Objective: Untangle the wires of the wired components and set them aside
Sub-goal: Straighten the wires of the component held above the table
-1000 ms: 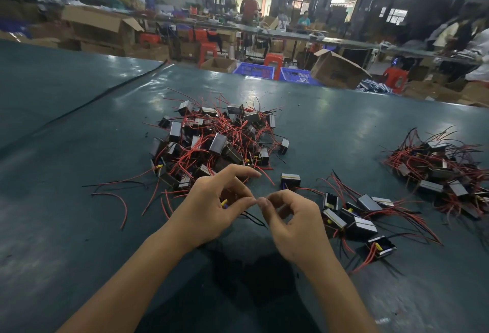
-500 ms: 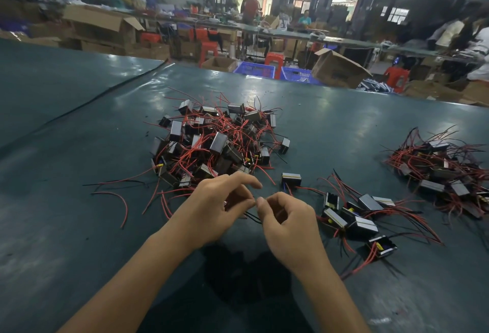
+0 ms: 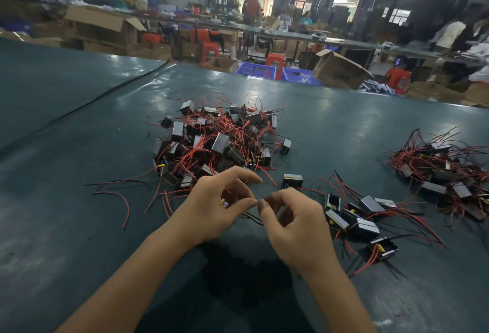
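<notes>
A tangled pile of small black wired components (image 3: 219, 142) with red and black wires lies mid-table. Just in front of it, my left hand (image 3: 214, 208) holds one component in its palm, mostly hidden, a yellow and purple bit (image 3: 225, 203) showing. My right hand (image 3: 293, 224) pinches a thin black wire (image 3: 252, 217) of that component, thumb tip almost touching my left thumb tip. To the right lies a small group of separated components (image 3: 362, 219), one single component (image 3: 292, 180) beside it, and a further heap (image 3: 444, 171) at the far right.
The dark green table (image 3: 79, 226) carries loose red wires (image 3: 116, 200) at the left of the pile. Beyond its far edge stand cardboard boxes (image 3: 341, 70), blue crates (image 3: 260, 69), red stools and people at other benches.
Both hands have stayed together in front of the pile, with small finger movements on the wire. The piles have not moved.
</notes>
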The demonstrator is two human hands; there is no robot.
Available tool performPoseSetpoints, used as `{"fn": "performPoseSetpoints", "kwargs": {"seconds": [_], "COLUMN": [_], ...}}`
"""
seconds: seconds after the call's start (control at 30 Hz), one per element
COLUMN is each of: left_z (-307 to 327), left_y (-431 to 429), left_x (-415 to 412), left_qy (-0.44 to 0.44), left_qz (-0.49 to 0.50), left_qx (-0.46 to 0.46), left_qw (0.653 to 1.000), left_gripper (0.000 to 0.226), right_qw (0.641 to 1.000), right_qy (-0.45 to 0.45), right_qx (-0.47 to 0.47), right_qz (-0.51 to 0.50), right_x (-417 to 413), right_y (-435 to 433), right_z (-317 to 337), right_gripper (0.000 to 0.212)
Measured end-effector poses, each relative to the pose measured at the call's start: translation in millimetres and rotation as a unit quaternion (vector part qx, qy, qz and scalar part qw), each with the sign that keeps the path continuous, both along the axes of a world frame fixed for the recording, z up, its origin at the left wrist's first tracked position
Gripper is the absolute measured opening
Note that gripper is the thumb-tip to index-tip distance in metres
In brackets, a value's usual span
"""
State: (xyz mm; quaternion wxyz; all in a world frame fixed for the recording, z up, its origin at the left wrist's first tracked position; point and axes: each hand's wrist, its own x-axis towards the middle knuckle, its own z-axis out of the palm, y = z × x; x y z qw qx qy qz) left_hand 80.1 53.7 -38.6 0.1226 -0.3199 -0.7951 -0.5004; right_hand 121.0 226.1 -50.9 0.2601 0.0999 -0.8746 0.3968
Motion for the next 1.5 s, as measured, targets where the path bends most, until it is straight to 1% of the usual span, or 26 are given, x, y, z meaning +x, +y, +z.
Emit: {"fn": "performPoseSetpoints", "kwargs": {"seconds": [0.03,0.1,0.2,0.3,0.43,0.5,0.57,0.63,0.73,0.8,0.87,0.93,1.0,1.03,1.1,1.13,1.2,1.27,1.33,1.37,1.43,1.5], "left_z": [1,1,3,4,5,4,2,0,-1,-1,0,-1,-2,-2,-1,-1,-1,-2,-3,-4,-6,-7], "left_y": [-1,-3,-6,-8,-9,-8,-5,-2,-1,-1,-2,-3,-3,-2,1,1,0,-2,-3,-3,-4,-4], "left_x": [0,-1,-2,-3,-4,-3,-1,0,1,0,-1,-1,-1,0,0,0,-2,-4,-5,-6,-6,-6], "left_qy": [-0.028,-0.075,-0.119,-0.15,-0.158,-0.143,-0.098,-0.05,0.006,0.034,0.053,0.059,0.058,0.058,0.062,0.065,0.072,0.079,0.081,0.083,0.092,0.1], "left_qz": [-0.006,-0.026,-0.058,-0.075,-0.086,-0.078,-0.055,-0.037,-0.024,-0.016,-0.007,-0.001,0.0,0.0,0.011,0.024,0.057,0.085,0.1,0.105,0.109,0.106], "left_qx": [0.011,0.027,0.056,0.071,0.071,0.059,0.033,0.007,-0.019,-0.023,-0.028,-0.024,-0.011,-0.002,0.022,0.035,0.058,0.064,0.055,0.047,0.031,0.019], "left_qw": [1.0,0.996,0.99,0.983,0.981,0.985,0.993,0.998,1.0,0.999,0.998,0.998,0.998,0.998,0.998,0.997,0.994,0.991,0.99,0.99,0.989,0.989], "left_gripper": [0.032,0.033,0.034,0.034,0.034,0.034,0.033,0.031,0.029,0.028,0.03,0.033,0.032,0.032,0.032,0.031,0.026,0.019,0.02,0.02,0.02,0.022], "right_qw": [0.999,0.996,0.991,0.991,0.991,0.993,0.996,0.998,0.994,0.99,0.986,0.989,0.993,0.993,0.984,0.971,0.93,0.885,0.852,0.841,0.834,0.843], "right_qy": [0.025,0.053,0.049,0.051,0.066,0.056,0.029,-0.018,-0.077,-0.08,-0.078,-0.072,-0.047,-0.034,-0.018,-0.01,0.029,0.111,0.205,0.245,0.306,0.332], "right_qx": [0.013,0.008,-0.024,-0.009,0.013,0.022,0.024,-0.001,-0.066,-0.109,-0.134,-0.113,-0.093,-0.104,-0.179,-0.238,-0.364,-0.441,-0.461,-0.457,-0.429,-0.389], "right_qz": [0.017,0.07,0.121,0.122,0.115,0.106,0.081,0.056,0.05,0.049,0.058,0.066,0.056,0.042,0.013,-0.005,-0.048,-0.099,-0.142,-0.154,-0.164,-0.164], "right_x": [-1,-3,-6,-7,-5,-5,-4,-4,-5,-5,-3,-2,-2,-3,-4,-5,-6,-7,-6,-5,-2,0], "right_y": [2,6,9,10,8,7,6,4,0,-3,-7,-10,-10,-10,-8,-6,0,10,19,22,26,28], "right_z": [1,1,0,-1,0,1,0,-2,-3,-2,-1,-1,-2,-3,-1,1,8,17,25,28,32,32], "right_gripper": [0.013,0.011,0.016,0.017,0.02,0.017,0.01,0.006,0.016,0.02,0.018,0.017,0.022,0.025,0.022,0.02,0.019,0.019,0.017,0.016,0.012,0.009]}}
